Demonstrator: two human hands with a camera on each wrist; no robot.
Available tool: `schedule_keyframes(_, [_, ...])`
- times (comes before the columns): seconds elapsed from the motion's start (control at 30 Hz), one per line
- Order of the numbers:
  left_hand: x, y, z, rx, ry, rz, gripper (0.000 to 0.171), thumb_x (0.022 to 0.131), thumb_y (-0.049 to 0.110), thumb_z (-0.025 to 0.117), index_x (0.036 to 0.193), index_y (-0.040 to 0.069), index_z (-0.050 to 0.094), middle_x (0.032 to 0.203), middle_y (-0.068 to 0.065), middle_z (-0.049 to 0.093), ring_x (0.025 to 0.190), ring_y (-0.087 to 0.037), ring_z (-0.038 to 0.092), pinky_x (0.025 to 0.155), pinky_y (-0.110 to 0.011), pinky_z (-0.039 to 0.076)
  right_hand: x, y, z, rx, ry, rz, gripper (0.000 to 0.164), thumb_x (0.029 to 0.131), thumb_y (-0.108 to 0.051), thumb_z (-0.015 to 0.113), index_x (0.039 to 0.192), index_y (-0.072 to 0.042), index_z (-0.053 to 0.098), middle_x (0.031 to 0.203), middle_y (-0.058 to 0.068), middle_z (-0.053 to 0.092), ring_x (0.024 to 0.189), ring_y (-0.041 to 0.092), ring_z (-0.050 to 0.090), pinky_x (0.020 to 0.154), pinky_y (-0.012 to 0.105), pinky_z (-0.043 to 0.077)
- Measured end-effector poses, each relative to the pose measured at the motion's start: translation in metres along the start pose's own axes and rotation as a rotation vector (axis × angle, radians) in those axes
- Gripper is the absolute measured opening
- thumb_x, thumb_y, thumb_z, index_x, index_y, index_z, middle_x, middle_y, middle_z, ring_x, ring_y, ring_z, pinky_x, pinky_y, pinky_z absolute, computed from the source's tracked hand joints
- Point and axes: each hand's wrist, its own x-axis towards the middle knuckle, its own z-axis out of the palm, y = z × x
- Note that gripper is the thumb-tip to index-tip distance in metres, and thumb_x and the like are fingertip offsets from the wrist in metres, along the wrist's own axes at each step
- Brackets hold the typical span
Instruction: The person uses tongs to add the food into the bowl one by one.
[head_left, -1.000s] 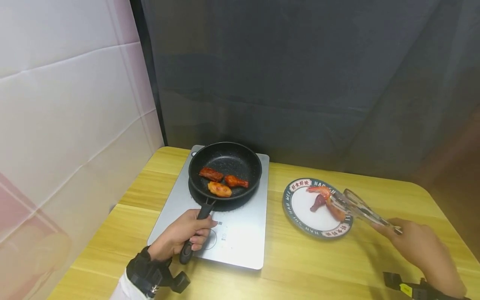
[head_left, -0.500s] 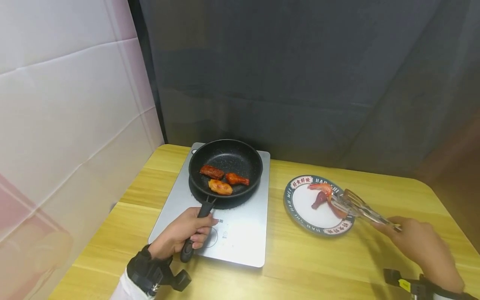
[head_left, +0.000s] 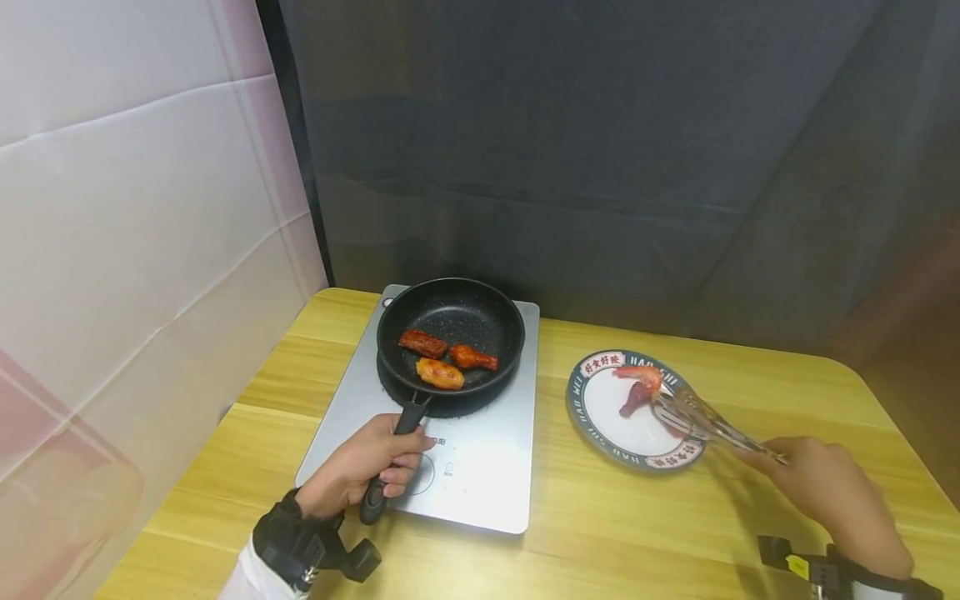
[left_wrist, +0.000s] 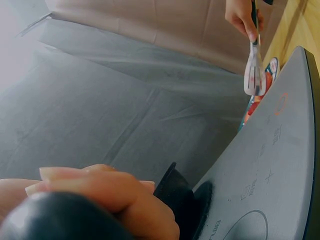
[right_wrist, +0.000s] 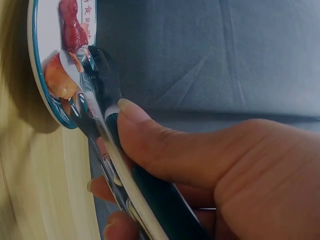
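My left hand [head_left: 380, 461] grips the black handle of a frying pan [head_left: 480, 321] that sits on a flat cooktop. Inside the pan lie a brown piece of meat [head_left: 423, 343], a red drumstick [head_left: 473, 357] and a yellow-orange chicken wing [head_left: 440, 374]. At the right, my right hand [head_left: 821, 479] holds metal tongs [head_left: 723, 431] over a plate [head_left: 592, 442]. A shrimp [head_left: 637, 373] and a dark red drumstick [head_left: 636, 398] rest on that plate. In the right wrist view the tong heads straddle an orange-pink food piece [right_wrist: 61, 79], partly hidden by them.
The silver cooktop [head_left: 487, 483] stands on a wooden table [head_left: 600, 533], left of the plate. A dark curtain [head_left: 600, 167] hangs along the table's back edge, and a pale cloth wall [head_left: 150, 208] closes the left side.
The tongs have narrowed and shifted slightly left over the food piece at the plate's right side. My left hand still holds the pan handle, and the food in the pan is unmoved.
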Motion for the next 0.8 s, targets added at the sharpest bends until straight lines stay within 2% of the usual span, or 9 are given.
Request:
schedule_keyframes(0.3, [-0.003, -0.0003, -0.0012, -0.006, 0.01, 0.001, 0.021, 0.092, 0.004, 0.053, 0.078, 0.008, 0.037, 0.055, 0.005, 0.033, 0.04, -0.004, 0.029, 0.034, -0.017, 0.028, 0.0015, -0.0054, -0.0005, -0.04, 0.011, -0.016, 0.062, 0.093, -0.06, 0.047, 0.11, -0.005, 0.071, 0.102, 0.03, 0.064, 0.088, 0.056, 0.056, 0.058, 0.063, 0.045])
schedule_keyframes(0.5, [-0.0056, 0.0007, -0.0015, -0.004, 0.003, 0.012, 0.022, 0.092, 0.004, 0.054, 0.079, 0.008, 0.037, 0.056, 0.005, 0.033, 0.04, -0.004, 0.029, 0.034, -0.017, 0.028, 0.0042, -0.0061, 0.0002, -0.057, 0.021, -0.053, 0.057, 0.096, -0.053, 0.047, 0.11, -0.003, 0.07, 0.101, 0.03, 0.064, 0.085, 0.053, 0.059, 0.06, 0.061, 0.047])
schedule_keyframes(0.6, [-0.0057, 0.0008, -0.0017, -0.011, -0.003, 0.019, 0.021, 0.092, 0.003, 0.053, 0.08, 0.007, 0.037, 0.056, 0.006, 0.033, 0.04, -0.003, 0.029, 0.035, -0.017, 0.028, 0.0046, -0.0056, -0.0002, -0.058, 0.028, -0.064, 0.056, 0.097, -0.05, 0.046, 0.109, -0.001, 0.07, 0.097, 0.029, 0.065, 0.079, 0.048, 0.061, 0.06, 0.061, 0.047])
schedule_keyframes(0.67, [-0.005, 0.0007, -0.0017, -0.008, -0.009, 0.021, 0.02, 0.093, 0.004, 0.053, 0.081, 0.007, 0.037, 0.056, 0.006, 0.033, 0.04, -0.003, 0.029, 0.035, -0.017, 0.028, 0.0034, -0.0054, -0.0004, -0.062, 0.036, -0.074, 0.054, 0.098, -0.048, 0.046, 0.109, 0.0, 0.07, 0.092, 0.025, 0.067, 0.07, 0.039, 0.062, 0.057, 0.056, 0.048])
schedule_keyframes(0.8, [-0.0021, 0.0006, -0.0006, -0.012, -0.004, 0.013, 0.02, 0.092, 0.005, 0.055, 0.082, 0.007, 0.038, 0.056, 0.006, 0.032, 0.04, -0.003, 0.029, 0.036, -0.017, 0.028, -0.0001, -0.0057, -0.0009, -0.064, 0.052, -0.076, 0.048, 0.1, -0.041, 0.047, 0.112, 0.0, 0.068, 0.078, 0.01, 0.066, 0.056, 0.022, 0.048, 0.046, 0.04, 0.043])
